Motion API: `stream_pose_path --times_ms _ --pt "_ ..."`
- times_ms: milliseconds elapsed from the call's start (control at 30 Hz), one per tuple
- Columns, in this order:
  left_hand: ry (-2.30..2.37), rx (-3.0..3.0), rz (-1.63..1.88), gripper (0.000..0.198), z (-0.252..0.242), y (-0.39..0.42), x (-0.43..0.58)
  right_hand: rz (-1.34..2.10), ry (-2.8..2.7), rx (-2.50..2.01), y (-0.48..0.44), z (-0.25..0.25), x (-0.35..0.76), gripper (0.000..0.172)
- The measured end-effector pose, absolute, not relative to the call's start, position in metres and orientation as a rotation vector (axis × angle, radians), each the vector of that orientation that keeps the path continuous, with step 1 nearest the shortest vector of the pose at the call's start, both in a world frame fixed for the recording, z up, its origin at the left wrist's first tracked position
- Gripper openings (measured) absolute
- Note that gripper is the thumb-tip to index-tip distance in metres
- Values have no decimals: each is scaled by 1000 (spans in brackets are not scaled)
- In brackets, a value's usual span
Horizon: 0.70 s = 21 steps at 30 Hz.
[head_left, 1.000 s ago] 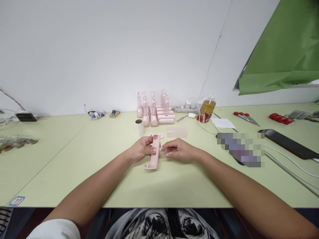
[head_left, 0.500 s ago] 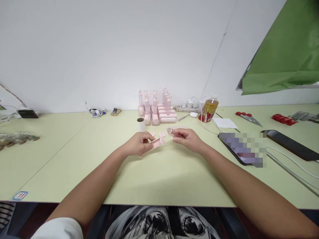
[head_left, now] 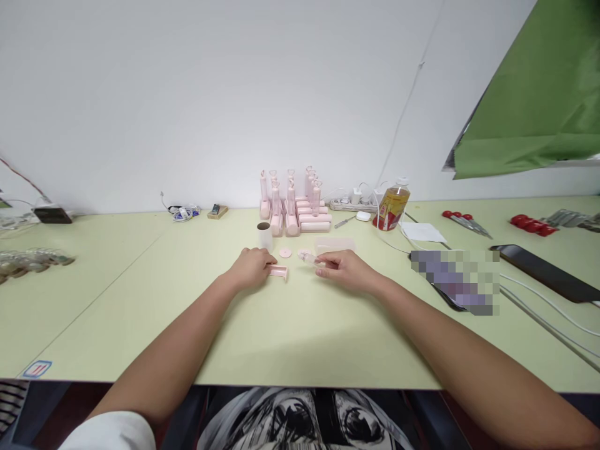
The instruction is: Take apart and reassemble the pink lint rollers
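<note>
My left hand (head_left: 250, 267) rests on the pale green table (head_left: 290, 331) with its fingers closed on a pink plastic holder (head_left: 279, 272) that lies flat, its round end pointing right. My right hand (head_left: 344, 269) pinches a small clear tube (head_left: 310, 258) just above the table, a short way to the right of the holder. A small pink disc (head_left: 285, 253) lies between the hands, slightly farther back. A translucent pink rectangular piece (head_left: 335, 244) lies behind my right hand.
A cluster of finished pink holders (head_left: 293, 206) stands at the back centre beside a small white roll (head_left: 265, 236). A drink bottle (head_left: 391, 205), power strip (head_left: 354, 203), phones (head_left: 546, 272), cables and red-handled tools (head_left: 462, 222) lie at the right. More parts (head_left: 32, 259) sit far left.
My left hand has lowered the pink holder from upright in front of me down flat onto the table, farther back. My right hand pulled the clear tube off it and moved it right.
</note>
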<state>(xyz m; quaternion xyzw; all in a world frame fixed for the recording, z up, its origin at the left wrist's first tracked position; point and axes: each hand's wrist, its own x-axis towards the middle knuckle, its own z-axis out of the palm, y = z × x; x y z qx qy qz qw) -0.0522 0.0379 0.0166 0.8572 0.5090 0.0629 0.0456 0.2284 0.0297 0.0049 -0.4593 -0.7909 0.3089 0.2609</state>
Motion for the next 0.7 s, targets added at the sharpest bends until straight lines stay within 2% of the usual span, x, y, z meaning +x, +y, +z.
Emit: stream_pose_path --times_ms 100,167,267,400,500,600,700 --pt "1541 2636 274 34 21 34 -54 835 -2146 -1277 29 5 228 42" --pt "1427 2674 475 39 25 27 -50 830 -2164 -1275 27 7 226 38" --pt "1174 2759 759 36 29 14 -37 899 -2179 -1230 20 10 222 33" --pt "962 2880 713 32 26 6 -24 1254 -2090 -1076 11 14 214 35" --pt "1029 2864 815 24 26 12 -30 1512 -1858 -1049 12 15 215 43" --pt "1203 2825 941 22 28 17 -36 1603 -1641 -1145 17 15 218 46" --pt "1255 2916 835 20 30 13 -29 1629 -1576 -1192 16 13 215 48"
